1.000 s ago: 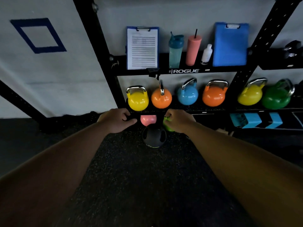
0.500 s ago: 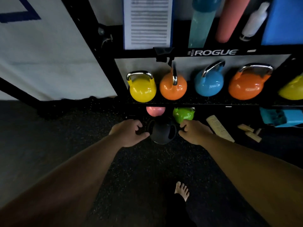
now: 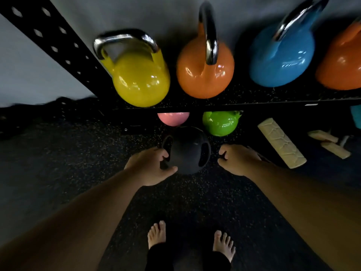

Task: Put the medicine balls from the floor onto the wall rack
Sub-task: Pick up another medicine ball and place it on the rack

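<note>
Hands [image 3: 150, 166] flank black medicine ball [image 3: 187, 151], fingers curled.

It's dim down here; my floor [image 3: 58, 173] is nearly black. Soft glare spots shine on the yellow kettlebell [image 3: 140, 79] and blue kettlebell [image 3: 281, 59]. Edges bow outward, slightly blurred, especially my forearms.

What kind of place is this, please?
Most likely a gym or training room: coloured kettlebells such as the yellow kettlebell stand on a black rack shelf, and a black medicine ball lies on speckled rubber flooring.
</note>
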`<state>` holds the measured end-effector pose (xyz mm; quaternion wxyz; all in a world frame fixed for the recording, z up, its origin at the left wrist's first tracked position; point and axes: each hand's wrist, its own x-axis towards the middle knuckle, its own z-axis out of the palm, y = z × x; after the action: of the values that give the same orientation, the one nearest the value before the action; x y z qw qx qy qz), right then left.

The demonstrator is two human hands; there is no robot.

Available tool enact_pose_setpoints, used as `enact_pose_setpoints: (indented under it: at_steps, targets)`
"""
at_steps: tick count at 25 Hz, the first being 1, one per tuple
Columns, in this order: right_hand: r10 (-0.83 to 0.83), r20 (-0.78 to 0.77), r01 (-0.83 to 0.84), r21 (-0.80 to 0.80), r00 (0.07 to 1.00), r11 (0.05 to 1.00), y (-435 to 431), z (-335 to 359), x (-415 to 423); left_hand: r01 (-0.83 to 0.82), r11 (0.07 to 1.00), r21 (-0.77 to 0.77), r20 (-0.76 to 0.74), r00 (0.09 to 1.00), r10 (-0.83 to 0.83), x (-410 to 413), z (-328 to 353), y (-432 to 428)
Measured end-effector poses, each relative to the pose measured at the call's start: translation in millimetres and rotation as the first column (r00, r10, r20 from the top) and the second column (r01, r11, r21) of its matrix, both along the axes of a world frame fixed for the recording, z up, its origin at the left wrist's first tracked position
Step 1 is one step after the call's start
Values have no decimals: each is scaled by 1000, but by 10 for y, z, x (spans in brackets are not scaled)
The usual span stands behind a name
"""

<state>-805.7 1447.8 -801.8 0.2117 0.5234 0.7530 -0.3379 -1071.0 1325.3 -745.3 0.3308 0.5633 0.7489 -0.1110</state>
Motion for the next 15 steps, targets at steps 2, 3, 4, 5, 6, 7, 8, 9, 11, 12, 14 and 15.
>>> enact_pose_setpoints:
  at_steps: [2, 3, 4, 5, 6, 7, 8, 9, 11, 12, 14, 15]
  targets:
    - [-22, 4, 22, 13, 1000, 1000, 176, -574, -101, 22, 1000, 12, -10, 1000, -22, -92, -575, 187]
    - [-41, 8, 41, 7, 999, 999, 234, -848, -133, 24, 1000, 7, -11, 1000, -23, -120, -850, 244]
    - [-64, 12, 64, 0, 998, 998, 283, -1120, -155, 24, 1000, 4, -13, 1000, -23, -152, -1124, 291]
    - [-83, 16, 83, -10, 996, 997, 313, -1372, -174, 21, 1000, -2, -22, 1000, -22, -199, -1375, 319]
    - [-101, 20, 102, -20, 995, 995, 327, -1614, -184, 14, 1000, -14, -33, 999, -14, -258, -1609, 333]
    - [-113, 22, 114, -20, 993, 993, 338, -1813, -185, 2, 1000, -27, -42, 999, -4, -324, -1797, 343]
    - [-121, 29, 122, -17, 992, 992, 333, -1978, -173, -13, 999, -39, -43, 999, 11, -393, -1956, 340]
    - [-133, 34, 133, -6, 991, 991, 329, -2151, -179, -31, 998, -50, -40, 999, 29, -476, -2126, 345]
    - [-164, 30, 164, 6, 986, 986, 315, -2420, -204, -64, 997, -49, -29, 998, 63, -601, -2374, 361]
    - [-185, 25, 185, 7, 982, 983, 317, -2528, -232, -73, 997, -33, -28, 997, 72, -627, -2458, 376]
    - [-248, 1, 248, 8, 969, 969, 348, -2707, -300, -65, 998, 17, -33, 997, 66, -576, -2553, 419]
    - [-291, -23, 291, 7, 956, 957, 373, -2805, -334, -52, 998, 36, -37, 998, 54, -519, -2575, 443]
